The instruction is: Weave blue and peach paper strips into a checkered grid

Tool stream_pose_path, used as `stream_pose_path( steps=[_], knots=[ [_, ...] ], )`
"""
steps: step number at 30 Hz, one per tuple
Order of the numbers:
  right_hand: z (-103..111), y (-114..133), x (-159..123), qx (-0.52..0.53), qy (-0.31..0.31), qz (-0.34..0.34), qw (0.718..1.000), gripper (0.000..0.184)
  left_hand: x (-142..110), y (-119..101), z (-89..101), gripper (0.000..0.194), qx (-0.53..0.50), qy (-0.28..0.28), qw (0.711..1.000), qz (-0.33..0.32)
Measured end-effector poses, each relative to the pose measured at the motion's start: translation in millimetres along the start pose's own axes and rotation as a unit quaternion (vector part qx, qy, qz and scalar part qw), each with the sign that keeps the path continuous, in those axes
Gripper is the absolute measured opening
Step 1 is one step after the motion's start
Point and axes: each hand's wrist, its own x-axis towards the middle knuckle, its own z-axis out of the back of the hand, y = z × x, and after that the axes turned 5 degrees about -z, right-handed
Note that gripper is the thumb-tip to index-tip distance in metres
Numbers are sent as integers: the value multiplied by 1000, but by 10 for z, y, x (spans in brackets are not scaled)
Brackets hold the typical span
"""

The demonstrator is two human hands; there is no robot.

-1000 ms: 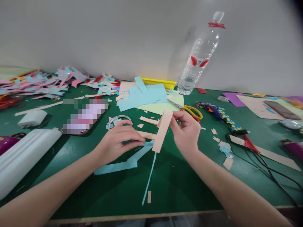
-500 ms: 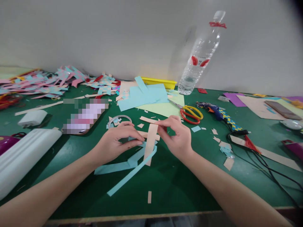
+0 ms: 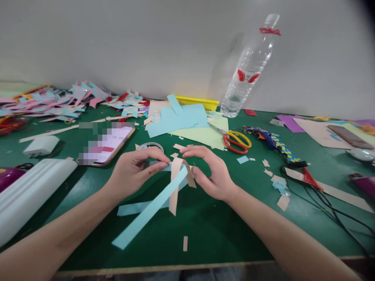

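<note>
My left hand (image 3: 136, 168) pinches a blue paper strip (image 3: 168, 166) between thumb and fingertips. A peach paper strip (image 3: 175, 187) is bent over beside these fingertips, both its ends hanging down. Across its front slants a long blue paper strip (image 3: 146, 212), reaching down to the left. My right hand (image 3: 213, 173) is just right of the folded strips, its thumb and index finger apart; the thumb tip is close to a peach end, and I cannot tell if they touch. Another blue strip (image 3: 131, 208) shows behind, low on the left.
Red-and-yellow scissors (image 3: 236, 141) lie beyond my right hand, with a leaning water bottle (image 3: 244, 74) behind. A tape roll (image 3: 150, 146) and a phone (image 3: 113, 144) are near my left hand. Paper sheets (image 3: 178, 119), scraps and black cables (image 3: 325, 203) lie on the green table (image 3: 228, 234).
The peach strip has moved left and gone from nearly flat to bent over. The long blue strip has swung out toward the lower left. My right hand has moved left and its fingers have parted.
</note>
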Motion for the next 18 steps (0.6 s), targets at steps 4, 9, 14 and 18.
stream_pose_path(
  steps=[4, 9, 14, 18],
  knots=[
    [17, 67, -11, 81, 36, -35, 995, 32, -3, 13, -1, 10, 15, 10, 1000, -6],
    [-88, 180, -29, 75, 18, -139, 987, 67, -8, 51, -13, 7, 45, -5, 999, -12],
    [-215, 233, -63, 78, 22, -205, 976, 76, 8, -1, -49, 5, 63, -6, 996, -58],
    [-253, 200, -86, 49, 12, -218, 975, 65, -9, -12, -59, 9, 66, 22, 993, -90]
  ],
)
